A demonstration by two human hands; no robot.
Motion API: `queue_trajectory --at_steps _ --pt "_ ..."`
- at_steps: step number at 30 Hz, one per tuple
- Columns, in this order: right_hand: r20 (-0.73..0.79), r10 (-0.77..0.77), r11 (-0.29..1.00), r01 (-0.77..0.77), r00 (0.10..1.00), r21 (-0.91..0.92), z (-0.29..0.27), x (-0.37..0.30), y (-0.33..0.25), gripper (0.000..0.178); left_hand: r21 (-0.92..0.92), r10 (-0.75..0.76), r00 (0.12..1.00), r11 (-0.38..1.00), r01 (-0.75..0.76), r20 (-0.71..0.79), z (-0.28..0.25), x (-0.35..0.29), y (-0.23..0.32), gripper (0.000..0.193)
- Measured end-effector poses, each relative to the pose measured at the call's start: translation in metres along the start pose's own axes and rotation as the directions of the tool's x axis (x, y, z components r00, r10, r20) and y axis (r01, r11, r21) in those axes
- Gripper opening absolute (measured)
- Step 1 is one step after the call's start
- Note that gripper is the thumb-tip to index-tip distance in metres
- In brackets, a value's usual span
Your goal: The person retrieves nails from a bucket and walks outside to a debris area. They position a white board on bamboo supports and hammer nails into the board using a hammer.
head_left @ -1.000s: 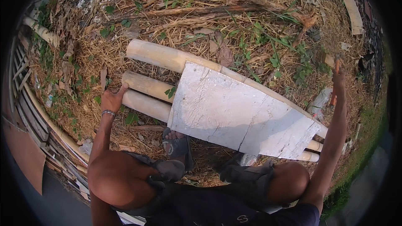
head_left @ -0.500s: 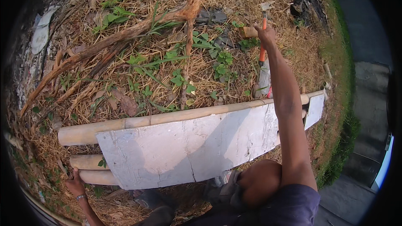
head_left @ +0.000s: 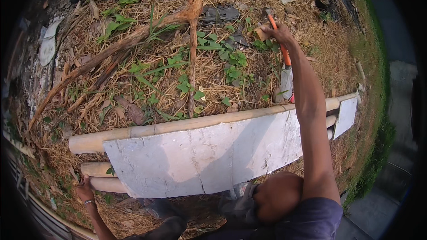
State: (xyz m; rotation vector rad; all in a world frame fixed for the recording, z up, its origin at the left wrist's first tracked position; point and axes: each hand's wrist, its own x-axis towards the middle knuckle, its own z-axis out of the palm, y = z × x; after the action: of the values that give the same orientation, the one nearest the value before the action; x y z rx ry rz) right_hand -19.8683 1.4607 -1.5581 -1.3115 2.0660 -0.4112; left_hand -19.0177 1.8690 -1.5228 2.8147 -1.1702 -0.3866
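My right hand [head_left: 279,34] is stretched far forward, its fingers closed round the orange handle of a hammer [head_left: 284,54]. The dark head of the tool points away from me, partly blurred. A tan piece of cardboard [head_left: 262,31] lies right beside those fingers. At the left, my left hand [head_left: 83,191] grips the end of the nearest bamboo pole [head_left: 109,184]. A second pole [head_left: 95,169] lies alongside it, and a longer one [head_left: 95,141] runs along the far side. Across them rests a whitish flat board [head_left: 178,160], cracked and worn, hiding their middle parts.
A forked dry branch [head_left: 133,35] lies on straw and weeds beyond the board. A pale grey object [head_left: 287,82] sits under my right forearm. Black plastic [head_left: 220,15] lies near the branch. A smaller white board [head_left: 345,116] covers the poles' right ends.
The hammer has swung in my right hand, its far end now leaning left. The view has shifted slightly. My left hand stays at the pole's end.
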Motion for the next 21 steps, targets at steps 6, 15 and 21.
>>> queue_trajectory --at_steps 6,15,21 --pt "0.018 -0.246 0.945 0.244 0.969 -0.220 -0.016 -0.038 -0.013 0.037 0.046 0.071 0.997 0.996 -0.073 0.038 -0.002 0.007 -0.002 0.065" --pt "-0.219 -0.452 0.755 0.239 0.865 -0.611 -0.054 -0.176 -0.055 0.031 0.089 0.129 0.942 0.983 -0.164 0.310 -0.019 0.030 -0.001 0.070" --pt "-0.190 -0.325 0.824 0.179 0.926 -0.537 -0.081 -0.345 -0.053 0.025 0.009 0.155 0.872 0.984 -0.180 0.464 -0.002 0.050 -0.018 0.071"
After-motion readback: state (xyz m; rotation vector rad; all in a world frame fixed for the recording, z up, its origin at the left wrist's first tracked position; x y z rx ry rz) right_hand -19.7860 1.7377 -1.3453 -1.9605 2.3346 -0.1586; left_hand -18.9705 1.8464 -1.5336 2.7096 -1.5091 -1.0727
